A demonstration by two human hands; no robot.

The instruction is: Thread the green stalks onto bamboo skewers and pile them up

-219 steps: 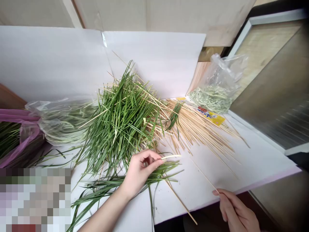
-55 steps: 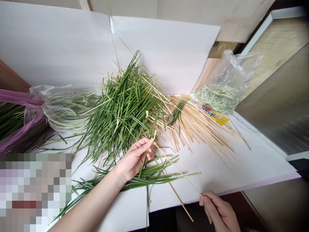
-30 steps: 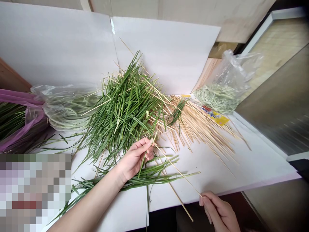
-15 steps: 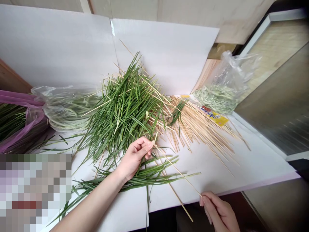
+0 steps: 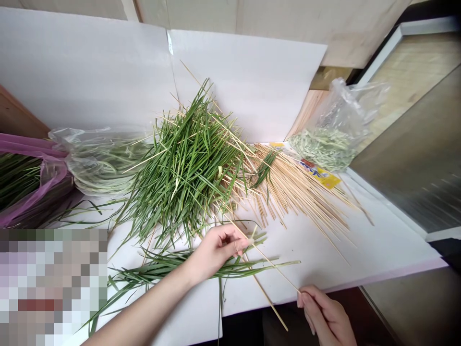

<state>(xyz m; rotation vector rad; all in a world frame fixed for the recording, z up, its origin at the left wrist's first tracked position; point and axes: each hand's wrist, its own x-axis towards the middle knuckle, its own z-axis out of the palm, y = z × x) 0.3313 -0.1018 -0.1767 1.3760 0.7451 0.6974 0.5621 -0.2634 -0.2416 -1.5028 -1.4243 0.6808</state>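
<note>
A thin wooden skewer [image 5: 276, 269] slants between my two hands over the table's front edge. My right hand [image 5: 326, 312] pinches its lower end. Closed around the skewer farther up, my left hand [image 5: 225, 247] also has a short pale green stem piece [image 5: 254, 231] at its fingertips; the skewer's tip sticks out beyond them. Beneath my left hand lies a loose row of long green stalks [image 5: 169, 264]. Another skewer [image 5: 268, 300] rests near the front edge, its end jutting over. Behind stands a big heap of green stalks threaded on skewers [image 5: 190, 168].
Many bare skewers [image 5: 302, 182] fan out to the right of the heap. A clear bag of pale green pieces [image 5: 324, 144] stands at the back right. On the left are a clear bag of stalks [image 5: 101, 163] and a purple bag [image 5: 50, 168]. White boards stand behind.
My left hand has moved right and toward me along the skewer, bringing the pale stem piece closer to my right hand. More of the skewer's tip now shows. My right hand has hardly moved.
</note>
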